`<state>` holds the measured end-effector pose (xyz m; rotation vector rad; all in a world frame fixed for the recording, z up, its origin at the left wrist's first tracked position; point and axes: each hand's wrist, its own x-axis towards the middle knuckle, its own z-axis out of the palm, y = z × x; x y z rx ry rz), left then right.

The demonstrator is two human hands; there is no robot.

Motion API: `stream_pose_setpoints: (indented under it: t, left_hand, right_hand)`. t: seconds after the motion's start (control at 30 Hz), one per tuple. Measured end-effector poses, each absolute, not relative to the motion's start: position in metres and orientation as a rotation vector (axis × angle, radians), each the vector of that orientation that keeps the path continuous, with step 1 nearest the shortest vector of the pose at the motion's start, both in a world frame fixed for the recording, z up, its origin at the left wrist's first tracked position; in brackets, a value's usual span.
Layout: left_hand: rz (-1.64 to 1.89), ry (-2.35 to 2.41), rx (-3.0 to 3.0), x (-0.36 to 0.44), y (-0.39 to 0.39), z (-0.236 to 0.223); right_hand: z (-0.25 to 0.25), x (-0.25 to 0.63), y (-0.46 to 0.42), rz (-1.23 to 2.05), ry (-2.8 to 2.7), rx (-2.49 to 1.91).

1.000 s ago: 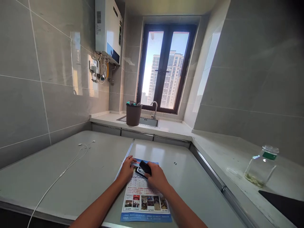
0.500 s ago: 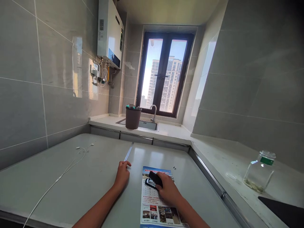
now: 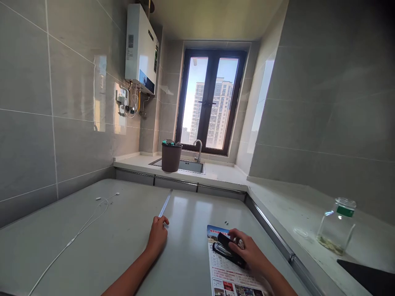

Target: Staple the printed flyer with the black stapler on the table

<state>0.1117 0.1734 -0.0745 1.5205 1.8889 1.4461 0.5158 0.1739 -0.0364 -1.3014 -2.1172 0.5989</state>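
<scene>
Both stapler (image 3: 232, 257) and flyer (image 3: 226, 269) have slid farther from the left hand (image 3: 159, 233), which is loosely curled, nothing visible in it. Beneath the right hand (image 3: 250, 251), the black, narrow stapler gapes on thin, glossy paper; thumb close, fingers parted, grip impossible to tell. Looks like a positioning step; lifting the stapler would call for a firmer clasp.

The stapler (image 3: 233, 255) is showing black and silver, the leaflet (image 3: 226, 274) is mixing blue, white and red — the surface (image 3: 185, 255) is looking pale grey, the bin (image 3: 171, 158) dark brown, the cable (image 3: 69, 242) white.
</scene>
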Motion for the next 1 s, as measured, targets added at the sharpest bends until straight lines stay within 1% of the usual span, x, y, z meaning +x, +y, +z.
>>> stream_pose_setpoints:
  t: [0.1,0.23,0.33,0.4,0.5,0.7,0.87,1.0]
  left_hand:
    - [1.444,1.901,1.528,0.112,0.174,-0.075]
    - [1.440,1.906,1.552,0.112,0.176,-0.076]
    - [1.436,1.915,1.571,0.111,0.177,-0.079]
    - [1.418,1.919,1.590,0.111,0.177,-0.080]
    - [1.415,1.914,1.605,0.111,0.177,-0.081]
    - [1.410,1.953,1.605,0.111,0.174,-0.078]
    - [1.374,1.987,1.597,0.112,0.173,-0.078]
    - [1.278,1.943,1.596,0.110,0.185,-0.070]
  right_hand:
    - [-0.027,0.524,0.207,0.567,-2.032,-1.298]
    - [-0.039,0.527,0.244,0.263,-1.975,-1.415]
    - [-0.054,0.524,0.248,0.023,-2.021,-1.391]
    - [-0.058,0.521,0.245,-0.048,-2.065,-1.377]
    - [-0.060,0.518,0.241,-0.043,-2.119,-1.348]
    - [-0.072,0.512,0.255,0.101,-2.274,-1.266]
    - [-0.085,0.511,0.266,0.119,-2.419,-1.281]
    - [-0.094,0.516,0.272,0.154,-2.496,-1.372]
